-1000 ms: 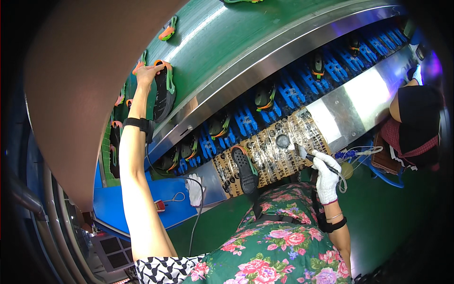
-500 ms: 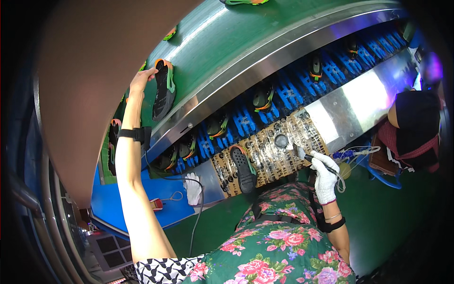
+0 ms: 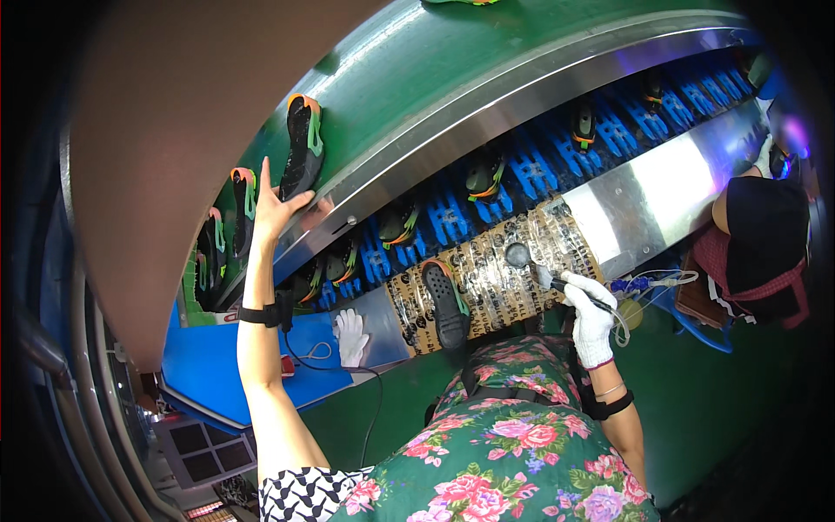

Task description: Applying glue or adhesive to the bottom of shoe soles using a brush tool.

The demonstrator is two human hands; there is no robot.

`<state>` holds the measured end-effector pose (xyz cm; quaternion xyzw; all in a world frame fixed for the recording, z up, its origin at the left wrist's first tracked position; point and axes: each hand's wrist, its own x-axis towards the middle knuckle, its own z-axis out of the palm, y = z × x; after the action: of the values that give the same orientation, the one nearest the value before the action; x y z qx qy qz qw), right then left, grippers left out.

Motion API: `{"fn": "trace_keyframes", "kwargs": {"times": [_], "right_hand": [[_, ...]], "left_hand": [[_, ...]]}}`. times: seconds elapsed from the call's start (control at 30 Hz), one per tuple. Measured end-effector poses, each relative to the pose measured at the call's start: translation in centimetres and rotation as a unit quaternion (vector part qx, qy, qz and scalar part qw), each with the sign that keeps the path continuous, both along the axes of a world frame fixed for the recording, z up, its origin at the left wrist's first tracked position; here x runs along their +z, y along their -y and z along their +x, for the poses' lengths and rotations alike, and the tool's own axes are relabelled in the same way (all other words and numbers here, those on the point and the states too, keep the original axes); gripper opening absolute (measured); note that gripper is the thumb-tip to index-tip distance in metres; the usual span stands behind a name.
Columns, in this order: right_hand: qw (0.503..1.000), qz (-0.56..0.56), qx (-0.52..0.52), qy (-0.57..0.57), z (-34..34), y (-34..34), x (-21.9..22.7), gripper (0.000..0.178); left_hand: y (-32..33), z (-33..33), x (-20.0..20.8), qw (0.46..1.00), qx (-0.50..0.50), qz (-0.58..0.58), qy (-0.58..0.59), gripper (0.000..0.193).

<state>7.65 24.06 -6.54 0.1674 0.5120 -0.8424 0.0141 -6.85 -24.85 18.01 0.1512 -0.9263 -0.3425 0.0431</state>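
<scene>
My bare left hand [image 3: 277,209], its index finger and thumb spread apart, is at the lower end of a black shoe sole [image 3: 303,148] with an orange and green rim. That sole lies on the green conveyor belt [image 3: 383,113]. In my right hand [image 3: 593,324], which wears a white knit glove, is a black-handled brush [image 3: 584,294]. Its pale bristles point at a small round dark pot [image 3: 518,255] on the taped cardboard-covered ledge [image 3: 496,261]. Nearer me on the ledge lies another sole [image 3: 445,304], its perforated dark face up.
More soles [image 3: 243,204] line the belt's left end. Blue racks [image 3: 532,170] carry several shoes behind the ledge. At left, a loose white glove [image 3: 351,337] lies by a blue board [image 3: 226,365] and a cable. Another person's dark-clothed arm [image 3: 765,222] is at right.
My left hand has let go of the sole's upper end, moved down and spread its fingers. The sole has shifted slightly up the belt. My right hand has moved slightly left with the brush.
</scene>
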Motion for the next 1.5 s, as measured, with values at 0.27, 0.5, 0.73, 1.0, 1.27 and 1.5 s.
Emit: {"fn": "trace_keyframes", "kwargs": {"times": [0.27, 0.5, 0.73, 1.0, 1.27, 1.5], "right_hand": [[1.0, 0.008, 0.004, -0.001, 0.0, -0.1, 0.5, 0.022], [1.0, 0.002, -0.022, 0.009, -0.3, -0.6, -0.3, 0.021], [0.999, -0.013, -0.048, 0.016, -0.1, -0.7, 0.0, 0.022], [0.997, -0.002, -0.074, 0.025, 0.0, -1.6, -1.0, 0.021], [0.999, -0.006, -0.053, 0.008, -1.4, -1.6, 0.9, 0.021], [0.999, -0.008, -0.039, 0.0, -1.0, -1.2, 1.6, 0.019]], "left_hand": [[1.9, -3.5, -0.1, 0.999, -0.035, 0.039, 0.013, 0.132], [4.5, -10.8, 4.8, 0.994, -0.025, -0.102, 0.041, 0.111], [7.0, -19.7, 4.8, 0.873, -0.174, -0.455, -0.038, 0.08], [2.7, -19.7, 4.7, 0.768, -0.143, -0.623, 0.036, 0.078], [-3.2, -19.9, 6.4, 0.806, -0.254, -0.53, 0.068, 0.088], [-15.1, -22.1, 0.8, 0.834, -0.214, -0.479, 0.172, 0.131]]}}
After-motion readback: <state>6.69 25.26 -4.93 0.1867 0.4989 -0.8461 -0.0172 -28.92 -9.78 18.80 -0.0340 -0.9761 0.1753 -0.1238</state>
